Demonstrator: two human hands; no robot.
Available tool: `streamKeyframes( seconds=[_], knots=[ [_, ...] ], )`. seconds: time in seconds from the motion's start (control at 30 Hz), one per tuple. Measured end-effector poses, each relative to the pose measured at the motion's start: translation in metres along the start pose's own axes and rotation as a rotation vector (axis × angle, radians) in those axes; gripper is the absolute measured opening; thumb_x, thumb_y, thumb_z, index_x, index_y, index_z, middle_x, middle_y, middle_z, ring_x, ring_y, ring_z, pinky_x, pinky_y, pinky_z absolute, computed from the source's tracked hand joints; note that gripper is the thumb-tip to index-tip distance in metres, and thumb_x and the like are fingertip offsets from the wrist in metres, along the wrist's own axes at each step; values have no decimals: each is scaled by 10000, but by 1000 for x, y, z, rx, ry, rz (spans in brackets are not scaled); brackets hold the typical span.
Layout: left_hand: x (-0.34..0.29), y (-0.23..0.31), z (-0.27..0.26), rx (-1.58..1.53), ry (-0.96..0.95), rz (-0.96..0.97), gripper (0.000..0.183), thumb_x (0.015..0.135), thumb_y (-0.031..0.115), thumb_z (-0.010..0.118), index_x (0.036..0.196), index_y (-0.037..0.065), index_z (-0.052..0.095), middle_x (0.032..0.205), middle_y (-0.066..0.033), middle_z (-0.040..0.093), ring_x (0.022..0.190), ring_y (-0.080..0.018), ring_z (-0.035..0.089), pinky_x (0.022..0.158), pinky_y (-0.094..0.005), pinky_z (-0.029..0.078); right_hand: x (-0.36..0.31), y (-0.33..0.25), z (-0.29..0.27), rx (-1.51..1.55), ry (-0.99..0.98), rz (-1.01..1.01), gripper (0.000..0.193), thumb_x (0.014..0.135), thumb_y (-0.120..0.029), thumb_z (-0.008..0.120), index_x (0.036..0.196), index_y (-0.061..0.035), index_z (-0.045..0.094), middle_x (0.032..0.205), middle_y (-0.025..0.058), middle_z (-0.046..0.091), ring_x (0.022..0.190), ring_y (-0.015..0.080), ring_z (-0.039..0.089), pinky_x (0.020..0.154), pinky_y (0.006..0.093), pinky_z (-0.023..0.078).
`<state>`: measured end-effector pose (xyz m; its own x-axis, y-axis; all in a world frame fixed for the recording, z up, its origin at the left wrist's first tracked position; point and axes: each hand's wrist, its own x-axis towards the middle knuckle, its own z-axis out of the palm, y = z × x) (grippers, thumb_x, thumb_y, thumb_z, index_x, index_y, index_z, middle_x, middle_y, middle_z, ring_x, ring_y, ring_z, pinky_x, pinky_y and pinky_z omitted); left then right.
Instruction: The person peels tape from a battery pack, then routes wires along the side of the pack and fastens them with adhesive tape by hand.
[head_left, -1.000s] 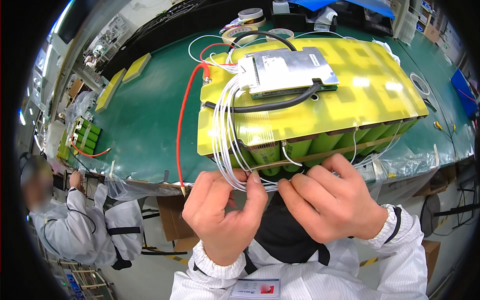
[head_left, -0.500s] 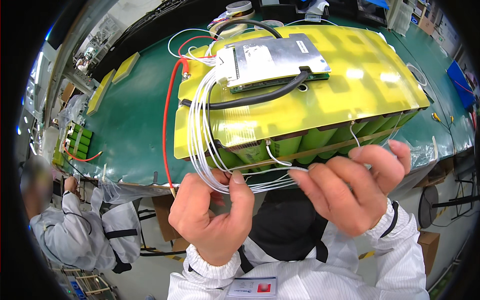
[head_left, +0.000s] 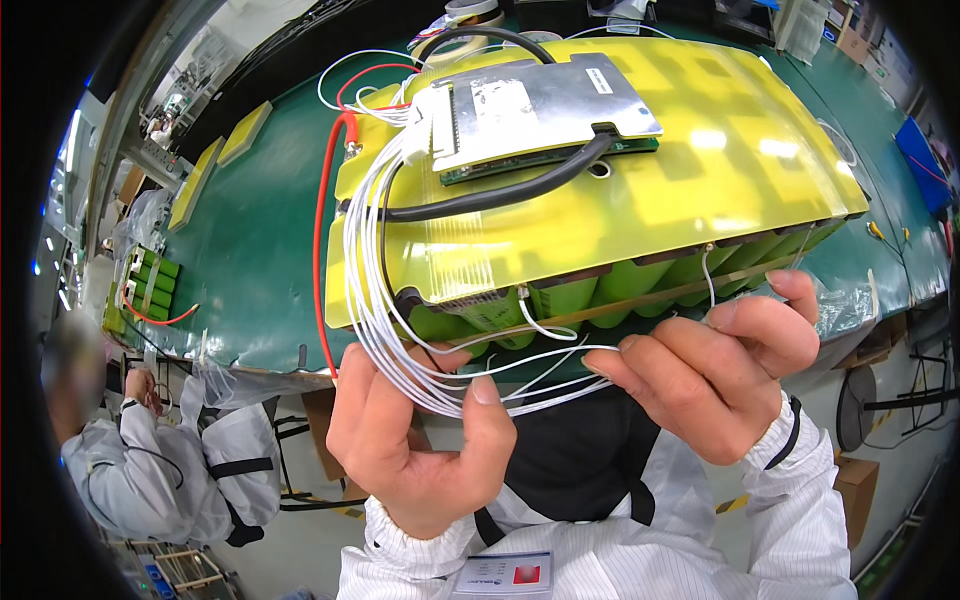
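Note:
A large battery pack (head_left: pixel 700 180) of green cells under yellow board lies in front of me, with a silver circuit module (head_left: pixel 540 110) on top. From the module a bundle of thin white wires (head_left: pixel 362 240) loops down over the pack's left front corner. My left hand (head_left: pixel 425 440) is curled round the bundle's lower bend, the wires running between thumb and fingers. Between thumb and forefinger, my right hand (head_left: pixel 700 380) pinches the end part of one white wire (head_left: pixel 565 352). Short white leads (head_left: pixel 540 325) come off the pack's front side.
A red cable (head_left: pixel 319 250) hangs at the pack's left, and a thick black cable (head_left: pixel 500 195) crosses its top. On the green table (head_left: pixel 250 270), a small cell pack (head_left: pixel 152 285) and yellow strips (head_left: pixel 200 180) lie left. A co-worker (head_left: pixel 150 470) sits at lower left.
The wires between my hands have spread apart, and the one in my right hand now stands clear of the bundle. My left hand has shifted slightly left. The pack's left end appears further left.

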<state>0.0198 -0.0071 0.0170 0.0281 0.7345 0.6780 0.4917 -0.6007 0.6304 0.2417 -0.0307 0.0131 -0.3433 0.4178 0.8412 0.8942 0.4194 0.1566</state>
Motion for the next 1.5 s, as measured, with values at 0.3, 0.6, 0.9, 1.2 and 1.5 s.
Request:
streamKeyframes(
  seconds=[0.3, 0.6, 0.9, 1.2, 1.5],
  knots=[
    [6, -1, -5, 10, -99, 58, 189, 691, 6, 746, 872, -35, 712, 850, -116, 636, 722, -214, 592, 621, -291, 465, 11, 1, 0, 58, -42, 8, 278, 595, -250, 911, 781, -141, 735, 815, -55, 657, 934, 218, 450, 834, 437, 394],
    [3, 0, 4, 62, 28, 22, 149, 735, -56, 730, 880, -19, 723, 789, -81, 647, 692, -220, 554, 613, -314, 424, 11, 0, 4, 76, -54, -18, 293, 580, -244, 912, 785, -132, 735, 815, -50, 656, 939, 216, 448, 833, 437, 393],
    [0, -4, 6, 95, 74, 48, 165, 738, -57, 715, 897, -15, 708, 764, -77, 632, 655, -218, 532, 592, -319, 411, 7, 4, -10, 52, -113, 61, 274, 623, -195, 908, 843, -146, 752, 905, -48, 670, 947, 243, 449, 893, 476, 392],
    [0, -4, 10, 96, 90, 37, 127, 738, -54, 685, 862, -25, 680, 744, -82, 619, 638, -222, 524, 570, -327, 399, 1, 18, -13, 173, -101, 41, 418, 672, -100, 897, 1035, -157, 700, 982, -31, 725, 994, 261, 446, 793, 451, 419],
    [0, -4, 12, 149, 111, 72, 138, 756, -60, 677, 890, -27, 685, 761, -80, 634, 657, -217, 545, 566, -309, 428, -5, 25, 0, 139, 20, -49, 274, 701, -205, 757, 966, -138, 773, 958, -43, 760, 989, 171, 479, 785, 352, 385]
  ],
)
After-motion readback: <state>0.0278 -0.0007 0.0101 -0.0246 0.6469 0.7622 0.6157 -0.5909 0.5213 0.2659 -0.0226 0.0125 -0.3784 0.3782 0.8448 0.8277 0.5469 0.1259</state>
